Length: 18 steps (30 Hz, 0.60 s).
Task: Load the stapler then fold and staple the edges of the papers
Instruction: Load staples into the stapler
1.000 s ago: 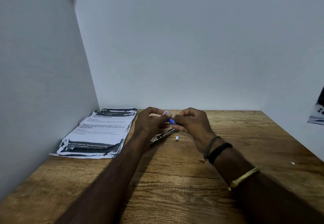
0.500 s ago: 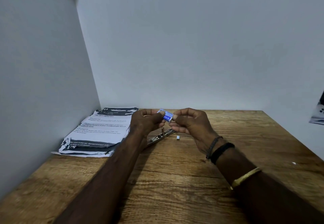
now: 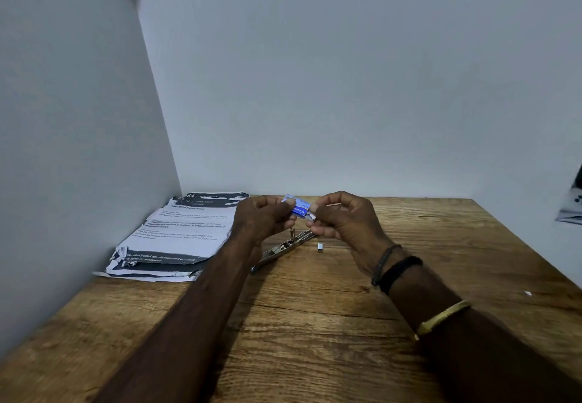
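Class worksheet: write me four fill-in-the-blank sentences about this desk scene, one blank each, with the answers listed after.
1. The staple box, pinched by the left hand and the right hand, is ____ in colour.
2. The stapler lies on a wooden ____.
3. The papers lie to the ____ of the stapler.
4. The gold bangle is on the ____ arm.
Answers: blue; table; left; right.

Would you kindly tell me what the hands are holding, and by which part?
Both hold the small blue staple box: the left hand pinches its left end, the right hand its right end.
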Each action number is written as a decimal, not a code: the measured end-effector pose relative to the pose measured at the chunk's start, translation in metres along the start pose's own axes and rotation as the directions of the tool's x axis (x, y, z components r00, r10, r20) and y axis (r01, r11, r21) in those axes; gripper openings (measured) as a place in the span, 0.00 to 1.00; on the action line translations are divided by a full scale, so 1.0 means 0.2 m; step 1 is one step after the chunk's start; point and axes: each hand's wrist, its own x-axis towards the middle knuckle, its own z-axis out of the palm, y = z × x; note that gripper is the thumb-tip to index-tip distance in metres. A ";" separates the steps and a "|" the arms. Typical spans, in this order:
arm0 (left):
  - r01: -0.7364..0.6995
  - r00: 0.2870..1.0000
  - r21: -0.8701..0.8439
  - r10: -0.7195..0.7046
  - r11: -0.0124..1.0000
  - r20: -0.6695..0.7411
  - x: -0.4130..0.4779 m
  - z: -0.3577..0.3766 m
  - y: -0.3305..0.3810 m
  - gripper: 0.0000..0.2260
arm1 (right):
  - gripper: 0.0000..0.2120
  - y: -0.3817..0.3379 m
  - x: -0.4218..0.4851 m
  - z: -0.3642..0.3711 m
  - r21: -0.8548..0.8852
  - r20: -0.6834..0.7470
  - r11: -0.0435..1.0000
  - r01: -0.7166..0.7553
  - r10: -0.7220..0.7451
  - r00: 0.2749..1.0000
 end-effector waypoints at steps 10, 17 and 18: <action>0.050 0.998 -0.036 -0.051 0.998 -0.026 0.01 0.00 0.01 0.05 | 0.10 0.01 0.01 -0.03 -0.107 0.043 0.993 0.054 -0.050 0.998; 0.047 0.998 -0.004 -0.047 0.999 -0.043 0.01 -0.01 0.00 0.06 | 0.09 0.02 0.00 -0.01 -0.575 0.000 0.780 0.245 -0.299 0.954; 0.043 0.998 -0.001 -0.043 0.999 -0.041 0.01 0.00 0.00 0.07 | 0.07 0.01 0.00 0.00 -0.621 0.000 0.741 0.254 -0.324 0.946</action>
